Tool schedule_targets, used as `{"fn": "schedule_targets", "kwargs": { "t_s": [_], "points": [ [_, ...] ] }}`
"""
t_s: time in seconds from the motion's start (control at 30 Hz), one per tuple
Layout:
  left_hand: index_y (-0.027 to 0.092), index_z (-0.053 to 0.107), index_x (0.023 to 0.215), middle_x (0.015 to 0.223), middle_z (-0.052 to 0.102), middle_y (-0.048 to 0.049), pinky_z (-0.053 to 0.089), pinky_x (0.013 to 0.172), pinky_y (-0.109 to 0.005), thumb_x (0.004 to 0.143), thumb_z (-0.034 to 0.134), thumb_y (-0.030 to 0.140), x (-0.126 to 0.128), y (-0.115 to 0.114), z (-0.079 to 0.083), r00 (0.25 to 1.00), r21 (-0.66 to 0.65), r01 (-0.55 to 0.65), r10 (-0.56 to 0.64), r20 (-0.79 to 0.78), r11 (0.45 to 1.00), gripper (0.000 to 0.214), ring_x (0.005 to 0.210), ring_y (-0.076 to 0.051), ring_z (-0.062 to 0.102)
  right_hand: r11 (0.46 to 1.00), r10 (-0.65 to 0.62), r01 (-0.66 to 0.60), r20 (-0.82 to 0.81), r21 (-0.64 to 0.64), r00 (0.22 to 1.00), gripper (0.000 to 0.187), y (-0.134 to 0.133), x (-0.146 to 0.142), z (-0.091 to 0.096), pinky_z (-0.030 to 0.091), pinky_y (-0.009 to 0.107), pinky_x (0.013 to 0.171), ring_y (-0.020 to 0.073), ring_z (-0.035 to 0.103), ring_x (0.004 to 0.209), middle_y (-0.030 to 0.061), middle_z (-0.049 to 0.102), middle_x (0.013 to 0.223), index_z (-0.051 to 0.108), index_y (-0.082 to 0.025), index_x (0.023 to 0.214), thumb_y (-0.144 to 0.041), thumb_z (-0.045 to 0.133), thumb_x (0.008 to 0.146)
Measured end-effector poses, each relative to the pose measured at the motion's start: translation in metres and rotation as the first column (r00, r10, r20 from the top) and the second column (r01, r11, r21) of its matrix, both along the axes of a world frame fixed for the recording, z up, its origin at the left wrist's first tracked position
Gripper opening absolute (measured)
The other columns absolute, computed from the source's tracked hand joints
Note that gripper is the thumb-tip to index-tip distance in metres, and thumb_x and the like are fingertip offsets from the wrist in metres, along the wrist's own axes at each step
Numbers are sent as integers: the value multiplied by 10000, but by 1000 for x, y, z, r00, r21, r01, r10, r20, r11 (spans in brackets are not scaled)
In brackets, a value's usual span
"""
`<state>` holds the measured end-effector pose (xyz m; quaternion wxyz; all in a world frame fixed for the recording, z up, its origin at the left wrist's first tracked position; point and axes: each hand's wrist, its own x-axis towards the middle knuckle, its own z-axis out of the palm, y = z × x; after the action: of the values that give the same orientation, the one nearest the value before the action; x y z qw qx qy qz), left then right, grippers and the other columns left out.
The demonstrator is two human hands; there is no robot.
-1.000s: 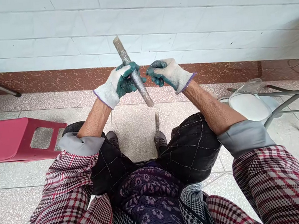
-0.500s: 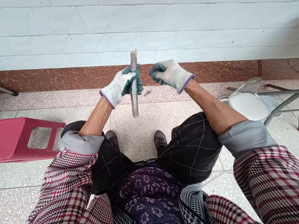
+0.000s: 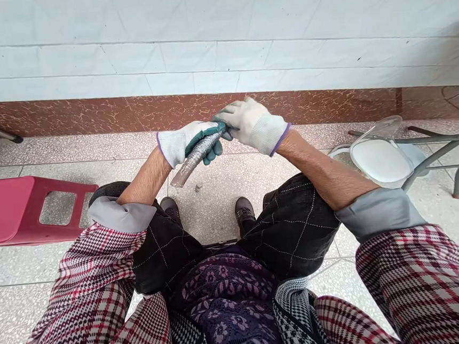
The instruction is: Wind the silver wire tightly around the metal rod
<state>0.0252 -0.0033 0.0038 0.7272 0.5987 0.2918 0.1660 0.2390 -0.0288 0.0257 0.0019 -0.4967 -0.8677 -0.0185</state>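
Observation:
I sit facing a tiled wall, both hands in white gloves with green palms, held out above my knees. My left hand (image 3: 189, 142) is wrapped round a grey rod wound with silvery thread (image 3: 193, 159), which slants down to the left. My right hand (image 3: 249, 123) closes over the rod's upper end, its fingers curled down onto it. The upper tip of the rod is hidden under the right glove.
A red plastic stool (image 3: 19, 210) lies on its side on the tiled floor at the left. At the right a clear lidded container of white material (image 3: 377, 159) sits under a grey metal frame (image 3: 453, 152). A brown skirting strip (image 3: 88, 117) runs along the white wall.
The rod swung from tilted, through upright, to slanting down-left. My right hand, held apart from it before, has come across and closed over its upper end.

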Motion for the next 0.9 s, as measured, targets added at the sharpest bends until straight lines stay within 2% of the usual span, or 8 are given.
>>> {"fn": "schedule_targets", "kwargs": {
  "t_s": [0.13,0.27,0.33,0.4,0.5,0.67,0.8,0.9],
  "points": [
    [80,758,1126,743,753,-113,523,459,-234,1079,600,488,1,8,-8,994,-103,-25,35,104,994,440,512,-172,683,998,-43,46,-58,47,997,369,-4,-1,1,446,414,936,304,640,1138,133,732,1274,692,-202,1351,-217,531,1019],
    [50,718,1163,722,742,-103,574,482,-295,1149,292,280,9,17,-13,980,-348,-55,118,163,936,483,509,-195,689,985,-158,166,-155,37,975,413,-6,-1,8,489,402,901,296,682,1112,136,733,1297,669,-187,1414,-197,561,1015],
    [37,700,1177,741,750,-104,598,531,-300,1140,265,215,13,17,-13,969,-371,-87,166,185,924,472,549,-193,717,975,-219,223,-166,7,962,436,-6,-2,10,508,399,893,294,699,1106,140,738,1295,642,-179,1453,-203,572,1023],
    [38,695,1172,767,762,-107,606,583,-283,1125,339,194,16,13,-13,964,-305,-129,192,184,943,392,598,-184,743,967,-253,254,-152,-18,955,469,-7,-5,10,520,405,901,302,705,1129,153,733,1322,606,-172,1500,-211,571,1035],
    [51,703,1111,706,736,-83,582,569,-273,1085,449,158,22,7,-11,975,-153,-198,210,73,968,276,568,-181,725,961,-278,277,-112,-27,954,522,-10,-11,10,531,428,911,327,700,1167,181,690,1408,554,-168,1556,-203,555,1036],
    [101,720,971,701,688,-30,535,561,-254,1041,555,92,26,3,-9,949,79,-312,315,-26,947,180,536,-131,658,926,-379,375,-101,-54,920,446,-10,-12,12,537,429,850,333,704,1066,199,710,1295,590,-149,1464,-228,543,1027],
    [117,709,857,825,725,-45,508,584,-197,1003,566,24,25,2,-8,934,181,-351,357,1,919,224,607,-76,628,900,-435,417,-336,-131,835,338,-8,2,15,533,397,785,277,661,884,120,701,1012,629,-173,1329,-293,564,1020],
    [127,701,856,794,718,-44,470,542,-197,1011,582,42,25,-1,-8,953,183,-293,301,-17,939,212,578,-76,604,910,-414,272,-642,-313,645,136,-12,9,18,483,316,596,186,538,685,34,568,811,644,-189,1064,-289,581,996]
  ]
}}
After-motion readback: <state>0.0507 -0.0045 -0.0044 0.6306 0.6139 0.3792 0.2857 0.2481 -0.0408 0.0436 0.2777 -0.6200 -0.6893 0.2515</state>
